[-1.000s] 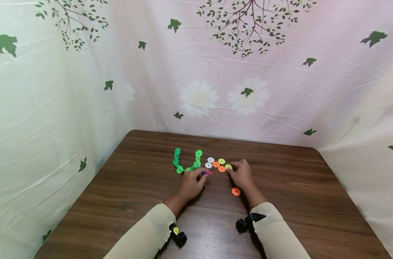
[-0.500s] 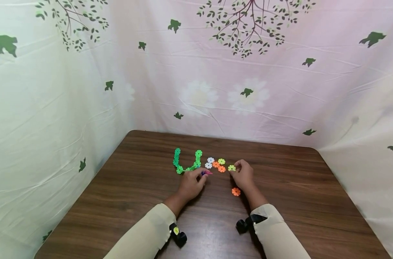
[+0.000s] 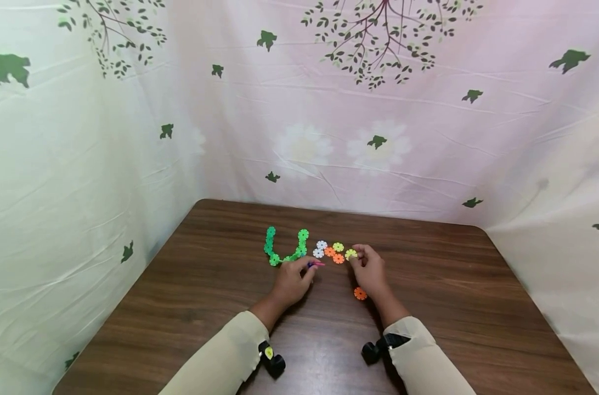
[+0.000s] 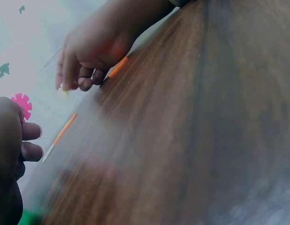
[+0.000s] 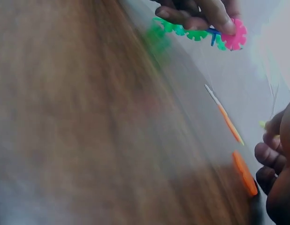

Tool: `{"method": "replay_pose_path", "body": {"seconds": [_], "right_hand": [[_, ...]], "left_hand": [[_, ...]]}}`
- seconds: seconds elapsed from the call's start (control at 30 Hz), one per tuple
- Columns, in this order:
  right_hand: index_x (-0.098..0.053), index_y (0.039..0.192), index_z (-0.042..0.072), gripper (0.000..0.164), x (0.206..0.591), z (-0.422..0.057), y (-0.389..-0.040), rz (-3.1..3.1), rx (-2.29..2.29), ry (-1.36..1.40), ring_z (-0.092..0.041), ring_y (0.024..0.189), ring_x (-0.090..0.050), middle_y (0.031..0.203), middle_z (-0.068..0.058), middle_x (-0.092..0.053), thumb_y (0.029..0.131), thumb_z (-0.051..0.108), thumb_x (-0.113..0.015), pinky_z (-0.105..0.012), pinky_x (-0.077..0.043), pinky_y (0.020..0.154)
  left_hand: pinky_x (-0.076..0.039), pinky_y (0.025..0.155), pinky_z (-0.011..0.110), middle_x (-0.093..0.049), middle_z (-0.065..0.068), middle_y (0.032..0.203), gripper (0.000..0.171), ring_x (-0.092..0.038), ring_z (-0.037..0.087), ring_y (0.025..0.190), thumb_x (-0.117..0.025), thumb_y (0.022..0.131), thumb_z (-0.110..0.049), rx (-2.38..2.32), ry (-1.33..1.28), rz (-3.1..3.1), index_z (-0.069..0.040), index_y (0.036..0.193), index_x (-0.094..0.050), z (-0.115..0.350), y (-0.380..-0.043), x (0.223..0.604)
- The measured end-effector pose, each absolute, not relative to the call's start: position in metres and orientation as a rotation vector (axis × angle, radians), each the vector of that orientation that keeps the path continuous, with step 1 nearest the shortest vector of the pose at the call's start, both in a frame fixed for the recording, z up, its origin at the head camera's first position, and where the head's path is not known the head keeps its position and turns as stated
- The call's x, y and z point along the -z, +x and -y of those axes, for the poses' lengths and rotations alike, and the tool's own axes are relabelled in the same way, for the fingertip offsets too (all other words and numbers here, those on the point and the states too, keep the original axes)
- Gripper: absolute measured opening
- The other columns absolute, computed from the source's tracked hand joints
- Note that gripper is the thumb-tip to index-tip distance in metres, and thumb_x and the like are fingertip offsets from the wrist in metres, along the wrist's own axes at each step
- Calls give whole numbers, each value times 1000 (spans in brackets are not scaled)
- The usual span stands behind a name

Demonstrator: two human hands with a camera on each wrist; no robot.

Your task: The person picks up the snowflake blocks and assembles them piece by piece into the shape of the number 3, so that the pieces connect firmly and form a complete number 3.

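My left hand [image 3: 290, 281] pinches a notched pink plastic disc [image 5: 235, 35] joined to a blue disc [image 5: 212, 33] seen nearly edge-on. Just behind these fingers, a U-shaped chain of linked green discs [image 3: 301, 241] lies on the table; in the right wrist view it overlaps the blue piece. With thumb and fingers, my right hand [image 3: 371, 270] pinches a yellow disc [image 3: 350, 254], mostly hidden by the fingers in both wrist views. Between the hands is a cluster of two white discs [image 3: 321, 244], two orange discs [image 3: 338, 258] and another yellow disc [image 3: 338, 247].
One loose orange disc [image 3: 360, 293] lies beside the right wrist, towards the person. The brown wooden table [image 3: 205, 307] reaches back to a printed cloth [image 3: 299, 109] hung around its far side and both ends. Each wrist carries a small black camera.
My right hand has picked the yellow disc away from the orange ones, first shifting right, then slightly back left. The left hand stays in place with the pink and blue discs.
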State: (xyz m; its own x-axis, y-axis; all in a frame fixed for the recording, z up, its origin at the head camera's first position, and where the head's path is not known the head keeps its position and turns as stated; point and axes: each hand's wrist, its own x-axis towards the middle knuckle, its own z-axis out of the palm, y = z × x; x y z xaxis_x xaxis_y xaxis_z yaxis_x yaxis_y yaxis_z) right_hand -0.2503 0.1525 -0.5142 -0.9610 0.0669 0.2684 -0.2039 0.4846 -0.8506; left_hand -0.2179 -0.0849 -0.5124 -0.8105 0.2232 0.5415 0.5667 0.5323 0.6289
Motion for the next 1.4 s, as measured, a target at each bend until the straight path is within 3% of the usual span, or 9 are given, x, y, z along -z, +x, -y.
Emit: {"method": "replay_pose_path", "body": {"seconds": [0.27,0.43,0.97,1.2,1.4], "right_hand": [[-74,125,-4,25,514,-136,-237,2294,-1469,412,-6,72,-55,91,-12,-66,101,-1,-75,-21,-45,64],[-74,125,-5,29,515,-124,-230,2210,-1484,525,-7,72,-59,88,-11,-68,96,-5,-78,-21,-47,62],[-75,130,-6,34,517,-110,-218,2159,-1476,547,-10,69,-58,86,-12,-65,96,-5,-77,-22,-49,60],[-75,124,-6,31,517,-108,-217,2165,-1372,576,-3,67,-55,84,-11,-63,93,-6,-78,-20,-50,59],[-75,122,-9,35,516,-108,-217,2196,-1217,592,-7,73,-63,87,-14,-71,88,-7,-82,-22,-56,66]], "left_hand": [[-52,64,19,-75,2,74,12,-64,4,63,-74,102,-4,1151,-667,2359,-6,113,-80,84,-219,514],[-48,63,18,-74,3,76,10,-57,3,64,-74,102,-5,1141,-666,2358,-6,111,-80,85,-218,513],[-51,64,18,-73,1,71,9,-63,3,62,-74,103,-6,1146,-700,2324,-6,110,-80,87,-223,517],[-49,59,17,-71,2,67,10,-61,4,58,-74,102,-2,1181,-717,2283,-4,109,-81,87,-223,516],[-49,60,16,-72,2,69,11,-61,4,60,-73,103,-3,1179,-716,2296,-4,110,-81,87,-222,515]]}}
